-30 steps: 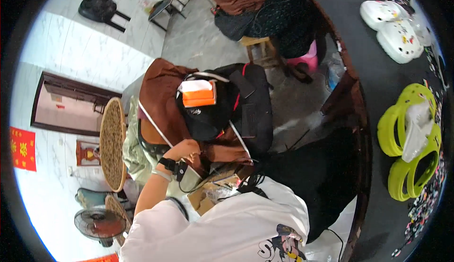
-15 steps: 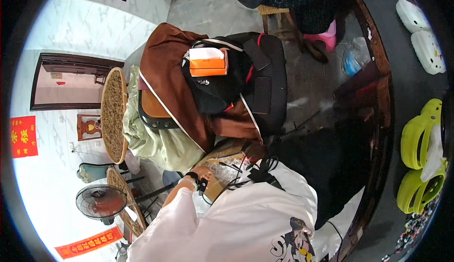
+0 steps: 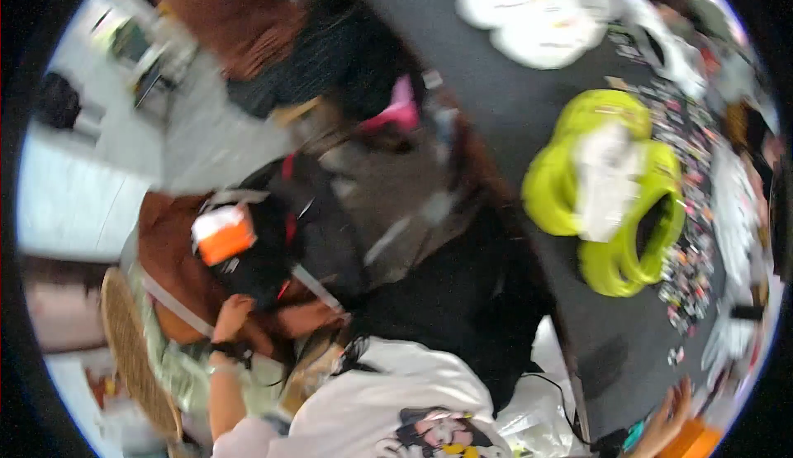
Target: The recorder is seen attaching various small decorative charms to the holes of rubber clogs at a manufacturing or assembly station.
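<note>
My left hand [image 3: 235, 314], with a black band on its wrist, reaches over the brown cloth [image 3: 173, 251] on the chair. It is nearest to a black bag [image 3: 263, 264], below an orange and white tissue pack [image 3: 224, 235]. Its fingers are smeared by motion, so their hold is unclear. At the lower right edge my right hand [image 3: 671, 417] is over the dark table, its fingers stretched out. An orange object [image 3: 695, 440] lies beside it, partly cut off by the edge of view.
Lime-green clogs [image 3: 615, 264] with a white wrapper [image 3: 610, 181] across them stand on the dark table [image 3: 462, 24]. White clogs [image 3: 545, 33] are farther back, and many small colourful charms [image 3: 690, 247] are strewn at right. Another person in brown [image 3: 235, 12] sits beyond.
The view has swung right, bringing more of the table into sight. My left hand has moved from the cardboard box by my lap up to the chair. My right hand has come into view.
</note>
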Tool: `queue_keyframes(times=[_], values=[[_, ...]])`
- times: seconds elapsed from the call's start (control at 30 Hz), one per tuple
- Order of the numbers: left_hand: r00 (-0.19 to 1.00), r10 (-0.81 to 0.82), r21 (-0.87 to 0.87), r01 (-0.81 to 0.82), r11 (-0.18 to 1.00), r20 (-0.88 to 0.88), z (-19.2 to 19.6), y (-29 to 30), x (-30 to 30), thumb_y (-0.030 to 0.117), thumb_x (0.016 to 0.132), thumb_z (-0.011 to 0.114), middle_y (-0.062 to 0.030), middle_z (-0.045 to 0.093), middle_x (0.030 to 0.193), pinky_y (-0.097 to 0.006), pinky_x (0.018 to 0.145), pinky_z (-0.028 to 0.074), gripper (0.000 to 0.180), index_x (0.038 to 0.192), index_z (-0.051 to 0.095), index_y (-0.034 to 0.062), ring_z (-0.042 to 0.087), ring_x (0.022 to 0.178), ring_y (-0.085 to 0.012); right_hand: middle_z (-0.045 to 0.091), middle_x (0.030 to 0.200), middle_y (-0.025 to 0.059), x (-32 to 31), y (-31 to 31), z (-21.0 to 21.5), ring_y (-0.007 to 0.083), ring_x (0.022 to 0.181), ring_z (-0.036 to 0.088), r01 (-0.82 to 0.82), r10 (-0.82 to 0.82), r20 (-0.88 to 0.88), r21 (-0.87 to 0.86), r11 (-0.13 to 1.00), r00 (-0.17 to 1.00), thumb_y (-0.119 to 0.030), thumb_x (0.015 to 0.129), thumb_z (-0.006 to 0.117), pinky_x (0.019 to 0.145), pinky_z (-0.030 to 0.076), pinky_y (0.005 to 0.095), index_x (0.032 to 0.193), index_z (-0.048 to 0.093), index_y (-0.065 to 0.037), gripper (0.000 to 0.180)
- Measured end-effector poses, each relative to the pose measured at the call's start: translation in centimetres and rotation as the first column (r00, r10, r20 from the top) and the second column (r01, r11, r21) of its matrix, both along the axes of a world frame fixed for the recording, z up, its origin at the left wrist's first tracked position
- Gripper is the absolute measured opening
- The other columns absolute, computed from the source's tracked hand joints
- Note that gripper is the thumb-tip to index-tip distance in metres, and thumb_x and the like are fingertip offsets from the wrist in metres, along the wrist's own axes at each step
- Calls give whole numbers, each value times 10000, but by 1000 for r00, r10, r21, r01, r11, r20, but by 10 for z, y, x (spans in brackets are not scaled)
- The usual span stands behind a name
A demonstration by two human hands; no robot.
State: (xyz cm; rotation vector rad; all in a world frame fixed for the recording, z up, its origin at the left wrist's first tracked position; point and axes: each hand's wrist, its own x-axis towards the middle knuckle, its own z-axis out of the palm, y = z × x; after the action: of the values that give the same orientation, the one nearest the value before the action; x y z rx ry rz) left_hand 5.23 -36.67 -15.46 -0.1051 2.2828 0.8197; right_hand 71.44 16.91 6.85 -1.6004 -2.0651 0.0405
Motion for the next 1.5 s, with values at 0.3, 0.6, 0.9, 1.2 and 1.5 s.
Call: queue_keyframes(times=[0.3, 0.6, 0.9, 1.2, 1.5], values=[[335, -365, 175, 896, 407, -869, 212, 397, 59, 53, 833, 700, -132, 623, 1237, -379, 1021, 438, 347, 1173, 639, 20, 580, 1168, -270, 691, 1119, 105, -157, -34, -7, 304, 988, 636, -185, 186, -18, -215, 959, 982, -143, 720, 805, 881, 461, 404, 1323, 565, -60, 654], [-142, -277, -161, 986, 47, -950, 263, 534, 168, 251, 891, 668, -239, 616, 1141, -445, 912, 473, 435, 1163, 590, -79, 586, 1032, -408, 551, 1285, 271, -212, -9, -33, 382, 1137, 572, -379, 359, -169, -107, 919, 918, -216, 788, 791, 919, 471, 444, 1455, 301, 78, 878], [-191, -681, -236, 971, -27, -707, 273, 588, 148, 407, 850, 724, -281, 616, 1187, -424, 951, 475, 671, 1266, 508, -74, 604, 1117, -400, 529, 1313, 294, -258, -20, -39, 370, 1108, 595, -531, 487, -234, -190, 826, 841, -273, 779, 779, 919, 479, 408, 1418, 331, 97, 865], [-169, -641, -225, 974, 6, -749, 247, 647, 108, 297, 683, 847, -200, 680, 1000, -394, 860, 509, 603, 1120, 577, -19, 664, 970, -347, 448, 1387, 334, -337, -33, -64, 386, 1175, 553, -704, 654, -320, -63, 707, 685, -302, 818, 742, 939, 468, 413, 1446, 328, 64, 836], [-102, -602, -121, 993, -8, -792, 240, 655, 92, 42, 665, 736, -161, 685, 914, -377, 843, 501, 257, 910, 675, -3, 654, 907, -336, 308, 1515, 289, -343, -39, -66, 363, 1225, 516, -803, 730, -394, -35, 595, 559, -261, 850, 708, 947, 463, 427, 1496, 260, 26, 836]])
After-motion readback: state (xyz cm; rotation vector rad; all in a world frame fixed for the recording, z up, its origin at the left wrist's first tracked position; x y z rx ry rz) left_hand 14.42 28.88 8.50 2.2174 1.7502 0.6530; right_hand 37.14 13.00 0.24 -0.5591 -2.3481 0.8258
